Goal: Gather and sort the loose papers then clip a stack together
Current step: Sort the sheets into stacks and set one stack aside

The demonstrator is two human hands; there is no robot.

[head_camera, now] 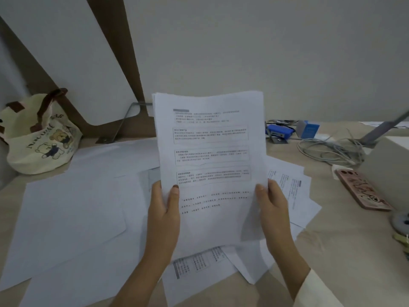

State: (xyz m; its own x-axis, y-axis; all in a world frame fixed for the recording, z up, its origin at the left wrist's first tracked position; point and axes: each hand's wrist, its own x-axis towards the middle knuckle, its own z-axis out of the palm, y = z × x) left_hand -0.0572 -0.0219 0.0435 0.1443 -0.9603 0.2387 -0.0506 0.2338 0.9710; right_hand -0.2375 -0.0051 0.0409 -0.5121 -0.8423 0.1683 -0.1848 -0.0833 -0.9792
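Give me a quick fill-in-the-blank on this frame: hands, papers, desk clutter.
1. The left hand and right hand each press a ____ on the front page of the paper stack.
2. The bear-print tote bag sits at the far ____ side of the table.
3. The phone, right of the loose sheets, has a ____ case.
Missing words: thumb; left; pink.

Print on the held stack (pixel 210 151) is too blurred to read. Far right of it, a grey round thing (pixel 401 220) is cut off.
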